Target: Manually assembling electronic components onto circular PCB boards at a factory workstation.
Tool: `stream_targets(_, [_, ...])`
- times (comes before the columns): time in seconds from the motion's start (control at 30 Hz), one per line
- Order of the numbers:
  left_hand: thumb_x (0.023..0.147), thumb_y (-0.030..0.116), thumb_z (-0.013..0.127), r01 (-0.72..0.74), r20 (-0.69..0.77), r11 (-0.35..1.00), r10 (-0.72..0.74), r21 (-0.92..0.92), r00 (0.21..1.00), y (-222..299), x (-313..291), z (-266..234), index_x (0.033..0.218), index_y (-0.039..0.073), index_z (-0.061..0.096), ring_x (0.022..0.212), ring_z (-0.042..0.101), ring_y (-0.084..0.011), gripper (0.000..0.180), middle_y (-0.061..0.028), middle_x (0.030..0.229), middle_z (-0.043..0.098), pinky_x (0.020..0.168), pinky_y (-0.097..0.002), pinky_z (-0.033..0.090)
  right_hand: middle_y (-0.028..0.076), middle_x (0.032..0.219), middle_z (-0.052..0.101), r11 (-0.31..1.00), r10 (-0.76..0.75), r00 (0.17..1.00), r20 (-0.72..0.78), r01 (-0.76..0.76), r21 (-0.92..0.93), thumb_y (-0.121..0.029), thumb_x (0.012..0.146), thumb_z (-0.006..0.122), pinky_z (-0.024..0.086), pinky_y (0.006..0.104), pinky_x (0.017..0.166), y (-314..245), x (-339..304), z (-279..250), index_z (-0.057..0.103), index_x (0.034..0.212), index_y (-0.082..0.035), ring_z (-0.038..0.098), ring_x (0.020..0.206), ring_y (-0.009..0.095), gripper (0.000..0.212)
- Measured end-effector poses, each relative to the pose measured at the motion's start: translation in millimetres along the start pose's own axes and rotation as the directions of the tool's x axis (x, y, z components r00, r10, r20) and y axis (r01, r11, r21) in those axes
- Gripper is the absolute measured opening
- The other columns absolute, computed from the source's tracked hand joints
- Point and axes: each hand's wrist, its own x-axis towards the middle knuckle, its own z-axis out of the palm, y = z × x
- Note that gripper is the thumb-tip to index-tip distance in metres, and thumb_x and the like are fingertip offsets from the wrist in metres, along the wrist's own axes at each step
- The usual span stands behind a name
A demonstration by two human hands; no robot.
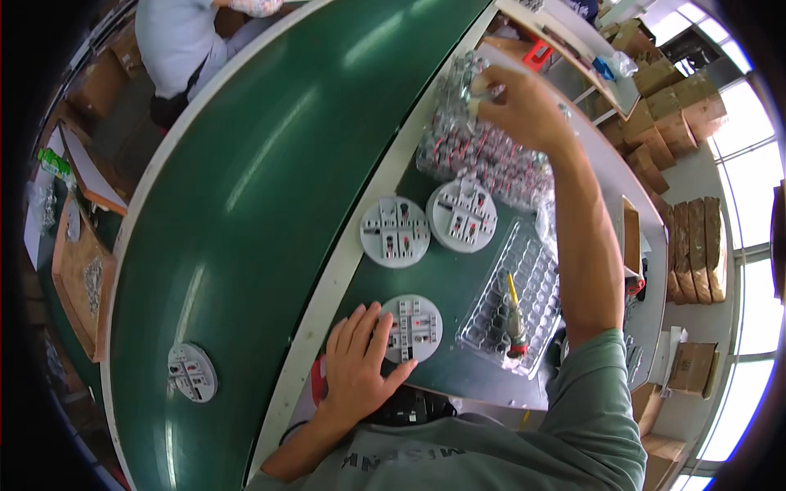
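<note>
From my end of the feed, my left hand [358, 360] lies with its fingers extended and its thumb spread away from them, its thumb side against the left and lower rim of a round grey disc [419, 327]. That disc sits flat on the green desk [450, 282], its upper face divided by raised blocks with small dark, white and red inserts. My right hand [512, 102] reaches far forward over a heap of small clear-wrapped parts [491, 168] showing silver and red. Its thumb and index finger curve with a gap between them; I cannot tell whether the fingertips have closed on any piece.

Between my hands I have two more discs of the same kind, a left one [395, 231] and a right one [462, 214], side by side just in front of the heap. Right of the nearest disc is a clear plastic tray [536, 278] with rows of round pockets, and a tool [515, 323] with a yellow end lies across it.

Farther left, beyond the pale edge strip, I see a long green surface [237, 204] carrying another grey disc [193, 372]. Past its far side sits a person [176, 45] in light grey. Cardboard boxes [679, 106] are stacked at the far right.
</note>
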Motion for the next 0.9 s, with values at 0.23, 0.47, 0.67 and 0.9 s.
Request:
stream_targets(0.23, [0.087,0.032,0.085,0.074,-0.148,0.955,-0.121,-0.287,0.982,11,5,-12,0.149,-0.004,0.057,0.140,0.059,-0.0381,0.077,-0.0227,0.152,0.060,0.115,-0.0492,0.046,0.010,0.113,0.074,0.697,0.257,0.958,-0.126,-0.094,0.711,-0.013,0.096,0.082,0.056,0.0328,0.084,-126,-175,13,0.072,0.119,0.000,0.072,0.094,0.020,0.029])
stream_targets(0.47, [0.098,0.000,0.070,0.598,0.560,-0.047,-0.415,-0.800,0.717,38,-18,-42,0.147,-0.006,0.059,0.113,0.069,-0.0142,0.051,-0.0132,0.124,0.072,0.096,-0.0296,0.056,0.020,0.116,0.070,0.675,-0.129,0.940,-0.315,0.316,0.667,-0.002,0.087,0.084,0.063,0.0449,0.095,-182,-290,125,0.072,0.111,0.002,0.076,0.107,0.036,0.027])
stream_targets(0.67, [0.100,-0.007,0.068,0.561,0.495,-0.003,-0.473,-0.828,0.729,31,-34,-23,0.136,-0.008,0.064,0.102,0.070,-0.0106,0.036,-0.0085,0.112,0.075,0.092,-0.0257,0.056,0.022,0.120,0.071,0.653,-0.058,0.973,-0.223,0.206,0.729,0.006,0.083,0.081,0.065,0.0423,0.092,-186,-306,127,0.071,0.107,0.002,0.076,0.108,0.039,0.026])
stream_targets(0.9, [0.096,-0.009,0.076,0.620,0.564,0.061,-0.355,-0.782,0.746,26,-23,-31,0.129,-0.006,0.068,0.099,0.073,-0.0119,0.034,-0.0093,0.108,0.077,0.089,-0.0267,0.060,0.015,0.113,0.074,0.828,-0.068,0.998,0.013,0.049,0.559,0.005,0.075,0.084,0.064,0.0386,0.077,-178,-295,91,0.071,0.100,-0.001,0.076,0.094,0.031,0.029])
